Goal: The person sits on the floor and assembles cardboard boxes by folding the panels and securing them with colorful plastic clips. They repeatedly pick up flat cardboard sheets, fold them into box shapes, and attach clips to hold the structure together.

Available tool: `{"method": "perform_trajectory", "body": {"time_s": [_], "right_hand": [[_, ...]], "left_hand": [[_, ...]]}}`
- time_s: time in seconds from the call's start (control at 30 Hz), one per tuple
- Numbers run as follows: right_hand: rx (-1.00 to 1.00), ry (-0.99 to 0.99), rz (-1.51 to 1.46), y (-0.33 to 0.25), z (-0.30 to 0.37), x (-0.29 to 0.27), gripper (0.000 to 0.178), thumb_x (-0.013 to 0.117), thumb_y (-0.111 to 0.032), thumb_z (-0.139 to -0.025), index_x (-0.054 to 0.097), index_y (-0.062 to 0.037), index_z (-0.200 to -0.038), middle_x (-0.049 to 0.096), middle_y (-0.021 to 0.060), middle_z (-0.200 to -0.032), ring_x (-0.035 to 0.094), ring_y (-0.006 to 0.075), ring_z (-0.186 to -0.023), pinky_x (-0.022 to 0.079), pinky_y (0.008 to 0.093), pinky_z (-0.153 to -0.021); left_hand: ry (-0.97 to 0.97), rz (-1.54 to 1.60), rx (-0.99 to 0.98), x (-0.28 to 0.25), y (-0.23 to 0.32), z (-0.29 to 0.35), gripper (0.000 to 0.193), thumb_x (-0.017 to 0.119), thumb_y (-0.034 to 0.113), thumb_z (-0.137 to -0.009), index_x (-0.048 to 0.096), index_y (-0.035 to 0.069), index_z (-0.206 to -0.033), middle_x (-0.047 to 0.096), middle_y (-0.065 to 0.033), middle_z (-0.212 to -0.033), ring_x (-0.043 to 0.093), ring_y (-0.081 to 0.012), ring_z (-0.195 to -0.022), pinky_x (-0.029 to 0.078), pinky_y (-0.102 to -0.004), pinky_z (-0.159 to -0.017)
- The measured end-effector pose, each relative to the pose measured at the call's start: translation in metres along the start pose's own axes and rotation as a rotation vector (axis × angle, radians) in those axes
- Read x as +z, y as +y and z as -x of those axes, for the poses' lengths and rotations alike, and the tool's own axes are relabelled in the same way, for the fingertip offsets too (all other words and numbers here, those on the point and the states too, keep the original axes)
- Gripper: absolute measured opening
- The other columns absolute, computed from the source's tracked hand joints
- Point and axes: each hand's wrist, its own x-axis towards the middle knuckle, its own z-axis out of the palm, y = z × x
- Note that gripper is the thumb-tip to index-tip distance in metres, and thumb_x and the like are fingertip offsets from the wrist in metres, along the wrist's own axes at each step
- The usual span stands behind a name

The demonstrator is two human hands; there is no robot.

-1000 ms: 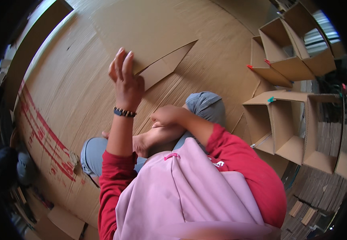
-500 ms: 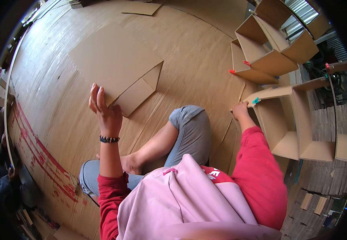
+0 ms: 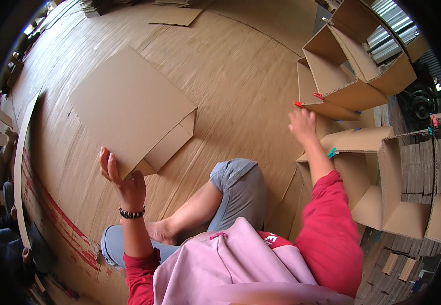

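Note:
A brown cardboard box with partly folded flaps stands on the floor in front of me. My left hand grips its near corner, thumb at the flap edge and fingers over the top panel. Out to the right, my right hand is in the air with bent, slightly parted fingers, holding nothing that I can see. Just beyond its fingertips a red clip pinches the edge of an open cardboard frame. A teal clip sits on a nearer cardboard frame, beside my right forearm.
Another red clip is on the far frame. Stacked flat cardboard lies at the right behind the frames. A flat cardboard piece rests on the floor at the back. Red paint marks streak the left side; another person's hand shows there.
My right hand has left the nearer frame's edge by the teal clip and moved away from me toward the red clip. My left hand stays on the box's corner.

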Motion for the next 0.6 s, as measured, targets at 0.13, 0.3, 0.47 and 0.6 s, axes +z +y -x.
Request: {"method": "perform_trajectory", "body": {"time_s": [0.13, 0.3, 0.47, 0.6], "right_hand": [[0.062, 0.251, 0.312, 0.046, -0.056, -0.044, 0.023, 0.057, -0.016, -0.085, 0.064, -0.0114, -0.106, 0.065, 0.0082, -0.11, 0.057, 0.0256, -0.112, 0.036, 0.053, -0.099], [0.149, -0.087, 0.206, 0.072, -0.079, -0.067, 0.016, 0.055, -0.01, -0.083, 0.069, -0.0062, -0.089, 0.07, 0.0146, -0.089, 0.068, 0.0308, -0.088, 0.049, 0.0439, -0.086], [0.115, 0.166, -0.179, 0.092, -0.075, -0.064, 0.015, 0.059, -0.012, -0.086, 0.07, -0.0032, -0.092, 0.07, 0.0148, -0.091, 0.068, 0.0277, -0.089, 0.053, 0.036, -0.076], [0.043, 0.353, -1.002, 0.06, -0.072, -0.07, 0.017, 0.065, -0.015, -0.087, 0.069, -0.0062, -0.102, 0.069, 0.0073, -0.085, 0.066, 0.0155, -0.084, 0.052, 0.0274, -0.077]], "left_hand": [[-0.004, -0.005, 0.012, 0.001, 0.001, -0.002, 0.073, 0.048, -0.009, -0.07, 0.026, 0.01, -0.138, 0.028, -0.0241, -0.146, 0.028, -0.0428, -0.134, 0.023, -0.0549, -0.11], [-0.018, 0.001, 0.002, 0.001, 0.001, 0.0, 0.073, 0.048, -0.009, -0.07, 0.026, 0.009, -0.138, 0.028, -0.0241, -0.146, 0.028, -0.0427, -0.134, 0.023, -0.055, -0.109], [-0.001, 0.002, -0.004, 0.002, 0.004, -0.005, 0.073, 0.048, -0.009, -0.069, 0.029, 0.007, -0.137, 0.03, -0.024, -0.145, 0.029, -0.0429, -0.132, 0.023, -0.0538, -0.109], [0.044, -0.039, -0.096, 0.023, 0.03, -0.013, 0.071, 0.048, -0.009, -0.065, 0.034, 0.004, -0.134, 0.032, -0.0234, -0.143, 0.031, -0.0426, -0.131, 0.025, -0.0529, -0.108]]}}
